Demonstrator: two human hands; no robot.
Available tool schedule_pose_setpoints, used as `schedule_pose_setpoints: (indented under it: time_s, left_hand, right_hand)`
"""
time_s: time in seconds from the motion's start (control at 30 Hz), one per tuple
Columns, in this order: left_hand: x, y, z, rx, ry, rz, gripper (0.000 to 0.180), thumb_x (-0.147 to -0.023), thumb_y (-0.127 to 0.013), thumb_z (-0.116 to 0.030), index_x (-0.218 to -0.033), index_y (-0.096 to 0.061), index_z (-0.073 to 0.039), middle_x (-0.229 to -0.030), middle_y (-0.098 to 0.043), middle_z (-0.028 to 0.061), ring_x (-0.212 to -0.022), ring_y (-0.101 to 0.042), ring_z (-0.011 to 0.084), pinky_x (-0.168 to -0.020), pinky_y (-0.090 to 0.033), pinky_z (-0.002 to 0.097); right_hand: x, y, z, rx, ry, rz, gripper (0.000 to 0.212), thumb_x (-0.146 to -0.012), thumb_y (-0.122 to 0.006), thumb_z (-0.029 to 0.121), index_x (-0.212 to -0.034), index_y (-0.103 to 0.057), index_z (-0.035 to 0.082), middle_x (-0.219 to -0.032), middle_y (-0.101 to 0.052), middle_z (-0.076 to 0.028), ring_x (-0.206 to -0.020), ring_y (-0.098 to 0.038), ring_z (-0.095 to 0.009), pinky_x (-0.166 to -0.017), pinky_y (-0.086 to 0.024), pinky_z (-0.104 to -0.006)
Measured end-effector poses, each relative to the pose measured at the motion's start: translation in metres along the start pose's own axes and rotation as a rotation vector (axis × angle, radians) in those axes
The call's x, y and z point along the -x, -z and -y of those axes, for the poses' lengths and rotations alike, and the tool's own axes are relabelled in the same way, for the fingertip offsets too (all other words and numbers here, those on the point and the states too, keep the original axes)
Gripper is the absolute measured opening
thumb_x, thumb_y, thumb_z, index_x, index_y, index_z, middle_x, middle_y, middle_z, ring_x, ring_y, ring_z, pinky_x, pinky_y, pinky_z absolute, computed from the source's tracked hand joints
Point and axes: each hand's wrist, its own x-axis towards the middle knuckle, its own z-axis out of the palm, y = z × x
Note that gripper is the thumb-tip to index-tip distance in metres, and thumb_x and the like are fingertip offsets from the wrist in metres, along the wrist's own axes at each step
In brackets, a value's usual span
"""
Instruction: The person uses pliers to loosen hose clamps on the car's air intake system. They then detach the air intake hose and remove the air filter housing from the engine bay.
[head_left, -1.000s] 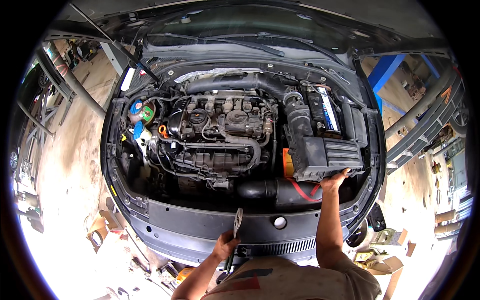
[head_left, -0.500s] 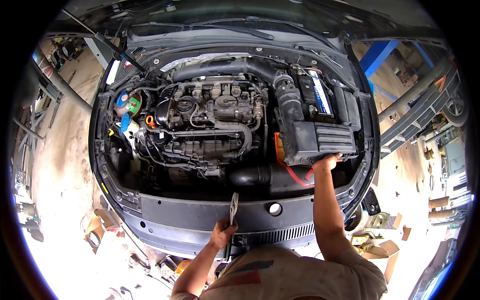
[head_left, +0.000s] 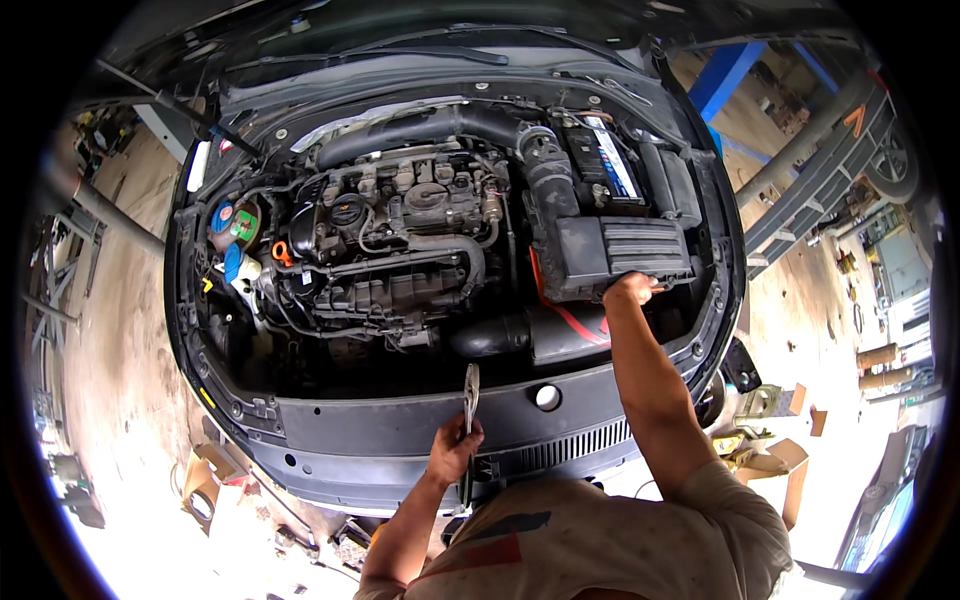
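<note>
Black plastic airbox (head_left: 585,247) meets the right hand (head_left: 630,289) at its front edge, hiding some fingers; whether they grip it cannot be told. In front of the airbox, the left hand (head_left: 455,448) wraps metal pliers (head_left: 472,386), covering their middle. Left of the airbox sits the engine (head_left: 420,205); farther left, the floor (head_left: 115,335) bleaches into glare.
</note>
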Motion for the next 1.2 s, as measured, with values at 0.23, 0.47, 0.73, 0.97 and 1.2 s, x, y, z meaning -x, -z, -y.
schedule_pose_setpoints:
  time_s: [0.23,0.47,0.73,0.97,1.2]
  left_hand:
    - [-0.013,-0.002,-0.001,-0.012,0.024,0.06,0.011,-0.087,-0.067,-0.013,-0.093,-0.062,-0.005,-0.073,-0.057,-0.0005,-0.066,-0.054,0.0088,-0.061,-0.042,0.027]
    - [-0.015,-0.007,-0.001,0.01,-0.016,0.073,0.009,-0.087,-0.065,-0.012,-0.092,-0.062,-0.005,-0.074,-0.057,-0.0005,-0.067,-0.055,0.0096,-0.063,-0.043,0.0273]
    - [-0.024,-0.023,-0.052,0.13,0.045,-0.004,0.021,-0.095,-0.068,-0.026,-0.093,-0.056,-0.01,-0.071,-0.053,-0.0019,-0.062,-0.052,0.0101,-0.054,-0.04,0.0283]
    - [-0.106,-0.077,-0.173,0.52,0.227,0.045,0.045,-0.095,-0.07,-0.056,-0.097,-0.05,-0.015,-0.074,-0.051,-0.0027,-0.058,-0.049,0.0086,-0.045,-0.036,0.0277]
    - [-0.187,-0.097,-0.244,0.277,0.082,0.246,0.014,-0.103,-0.059,-0.011,-0.107,-0.066,0.001,-0.093,-0.069,0.007,-0.079,-0.07,0.017,-0.067,-0.061,0.0319]
  right_hand:
    - [-0.1,-0.032,-0.011,0.279,-0.055,-0.011,0.042,-0.091,-0.066,0.038,-0.115,-0.075,0.005,-0.114,-0.076,-0.012,-0.105,-0.074,-0.03,-0.091,-0.059,-0.041]
    - [-0.122,0.023,0.014,0.566,0.231,0.549,0.023,-0.095,-0.059,0.026,-0.109,-0.07,0.012,-0.093,-0.069,-0.009,-0.081,-0.067,-0.022,-0.065,-0.052,-0.0385]
    - [-0.035,0.108,0.049,0.74,1.272,0.523,0.049,-0.097,-0.07,0.032,-0.132,-0.061,-0.001,-0.098,-0.07,-0.013,-0.082,-0.068,-0.031,-0.078,-0.054,-0.0459]
    - [0.154,0.194,0.069,0.51,1.976,1.61,0.081,-0.07,-0.093,0.035,-0.139,-0.059,0.009,-0.142,-0.054,-0.017,-0.132,-0.054,-0.031,-0.111,-0.041,-0.0517]
    - [0.213,0.078,0.13,0.096,2.153,1.959,0.032,-0.069,-0.087,0.014,-0.095,-0.068,0.008,-0.12,-0.057,-0.008,-0.11,-0.059,-0.03,-0.093,-0.051,-0.0434]
